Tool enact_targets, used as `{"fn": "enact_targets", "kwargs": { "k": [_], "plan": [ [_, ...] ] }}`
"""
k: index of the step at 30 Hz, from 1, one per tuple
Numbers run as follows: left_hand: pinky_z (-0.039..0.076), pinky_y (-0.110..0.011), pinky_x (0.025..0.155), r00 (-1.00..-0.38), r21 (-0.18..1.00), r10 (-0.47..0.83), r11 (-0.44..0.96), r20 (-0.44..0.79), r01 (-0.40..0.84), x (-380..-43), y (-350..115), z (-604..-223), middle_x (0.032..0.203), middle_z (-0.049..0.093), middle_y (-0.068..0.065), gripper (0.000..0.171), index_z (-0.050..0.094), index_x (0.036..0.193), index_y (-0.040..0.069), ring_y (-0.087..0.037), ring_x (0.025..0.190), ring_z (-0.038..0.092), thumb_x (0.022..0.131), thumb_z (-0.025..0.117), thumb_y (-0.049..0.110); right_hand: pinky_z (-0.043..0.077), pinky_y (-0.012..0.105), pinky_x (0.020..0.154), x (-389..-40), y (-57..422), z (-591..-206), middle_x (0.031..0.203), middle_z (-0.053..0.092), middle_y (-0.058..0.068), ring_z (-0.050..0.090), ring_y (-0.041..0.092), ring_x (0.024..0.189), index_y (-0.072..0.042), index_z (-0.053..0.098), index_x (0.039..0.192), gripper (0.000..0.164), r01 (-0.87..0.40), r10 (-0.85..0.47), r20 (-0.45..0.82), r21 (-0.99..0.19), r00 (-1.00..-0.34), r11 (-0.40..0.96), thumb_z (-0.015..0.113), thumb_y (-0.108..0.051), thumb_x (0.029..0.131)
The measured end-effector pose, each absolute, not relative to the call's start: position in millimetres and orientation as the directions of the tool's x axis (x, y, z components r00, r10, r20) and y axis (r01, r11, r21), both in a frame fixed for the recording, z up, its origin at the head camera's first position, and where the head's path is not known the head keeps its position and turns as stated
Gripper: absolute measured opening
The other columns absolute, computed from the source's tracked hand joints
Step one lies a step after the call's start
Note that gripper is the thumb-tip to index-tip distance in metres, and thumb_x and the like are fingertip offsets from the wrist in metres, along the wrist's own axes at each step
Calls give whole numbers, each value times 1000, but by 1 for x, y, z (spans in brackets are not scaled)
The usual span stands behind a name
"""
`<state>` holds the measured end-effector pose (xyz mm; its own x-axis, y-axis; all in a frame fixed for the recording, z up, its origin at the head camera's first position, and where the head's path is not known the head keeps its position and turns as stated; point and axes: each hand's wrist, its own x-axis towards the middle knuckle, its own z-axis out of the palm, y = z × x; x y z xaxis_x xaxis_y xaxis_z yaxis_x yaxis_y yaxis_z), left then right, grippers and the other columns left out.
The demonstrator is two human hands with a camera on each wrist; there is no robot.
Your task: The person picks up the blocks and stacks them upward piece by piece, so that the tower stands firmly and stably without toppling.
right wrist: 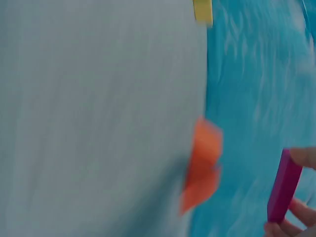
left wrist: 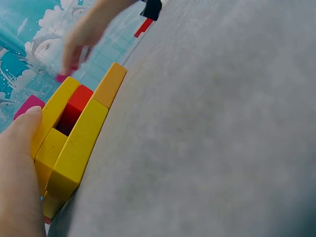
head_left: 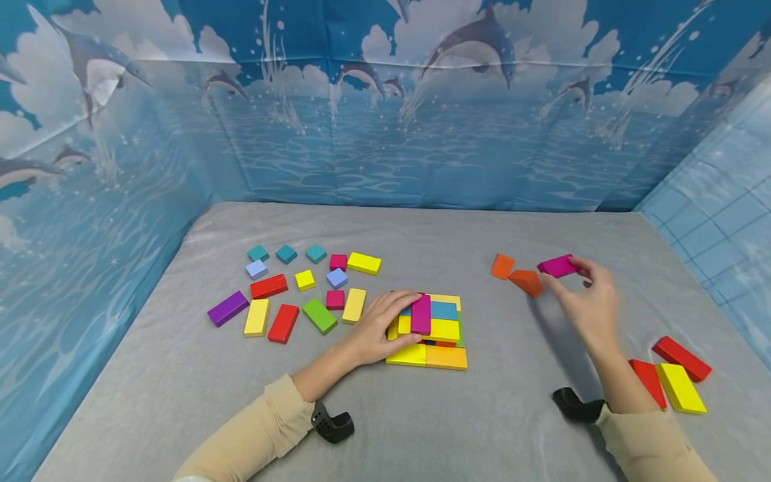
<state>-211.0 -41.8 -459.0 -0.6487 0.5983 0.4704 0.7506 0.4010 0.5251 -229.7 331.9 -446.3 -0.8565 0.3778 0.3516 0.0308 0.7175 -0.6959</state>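
My left hand (head_left: 376, 329) lies over the left side of a stack of colored blocks (head_left: 447, 358). Its thumb and fingers pinch the two ends of a magenta block (head_left: 421, 314) lying across the top yellow block (head_left: 444, 329). In the left wrist view, the thumb touches that magenta block (left wrist: 29, 105), and a gap shows between the yellow layers, with a red block (left wrist: 76, 106) inside. Raised over the right part of the table, my right hand (head_left: 590, 308) pinches another magenta block (head_left: 557, 266) between thumb and fingers; the right wrist view shows this block (right wrist: 285, 187) upright.
Two orange blocks (head_left: 502, 266) lie close to the right hand. Red and yellow blocks (head_left: 680, 388) lie near the right forearm. Left of the stack are several scattered blocks, among them a green block (head_left: 320, 315) and a purple block (head_left: 228, 308). A dolphin-print curtain (head_left: 385, 147) borders the grey table.
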Motion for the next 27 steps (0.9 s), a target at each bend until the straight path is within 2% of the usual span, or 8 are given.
{"fn": "enact_targets", "kwargs": {
  "k": [2,5,8,11,13,16,27],
  "plan": [
    [27,-42,104,-644,520,598,398,477,756,-211,-42,-459,136,42,-3,60,40,137,15,-18,125,36,86,58,40,39,30,85,-231,318,-448,126,50,5,44,25,111,-22,52,129,61,-97,264,414,-673,-871,733,73,-42,74],
    [28,-42,104,-635,513,600,392,487,764,-212,-42,-459,136,42,-4,60,40,137,14,-18,126,36,89,50,49,41,36,86,-213,276,-422,123,53,8,47,27,107,-15,55,124,57,-288,54,446,-661,-893,692,78,-27,73],
    [28,-42,104,-631,511,601,389,490,767,-212,-42,-459,136,42,-4,64,40,137,14,-18,126,37,89,41,57,44,31,85,-189,233,-393,120,54,11,49,26,106,-7,55,120,56,-425,-157,432,-642,-888,638,79,-15,70],
    [29,-42,103,-634,519,602,385,486,763,-212,-42,-459,136,42,-4,66,40,137,13,-19,125,37,89,38,59,46,29,83,-178,209,-383,119,55,9,49,22,106,-7,56,118,55,-500,-316,389,-627,-866,598,80,-13,69],
    [29,-42,103,-634,523,602,382,484,762,-212,-42,-460,135,42,-4,67,40,137,13,-19,125,37,89,38,60,47,37,84,-177,202,-386,121,55,8,49,21,109,-9,56,118,54,-513,-389,339,-645,-856,566,80,-14,70],
    [29,-42,103,-636,527,604,380,481,760,-212,-42,-460,135,42,-4,67,40,137,14,-19,125,37,89,38,60,46,47,85,-179,199,-393,123,53,6,49,22,111,-11,56,119,54,-498,-454,264,-681,-851,537,79,-16,71],
    [31,-44,102,-647,566,604,360,464,742,-213,-43,-460,135,42,-5,67,39,137,14,-20,125,37,88,39,60,45,46,88,-183,195,-400,125,53,9,49,25,113,-8,54,122,57,-501,-510,223,-700,-831,510,79,-16,71]
  ]
}}
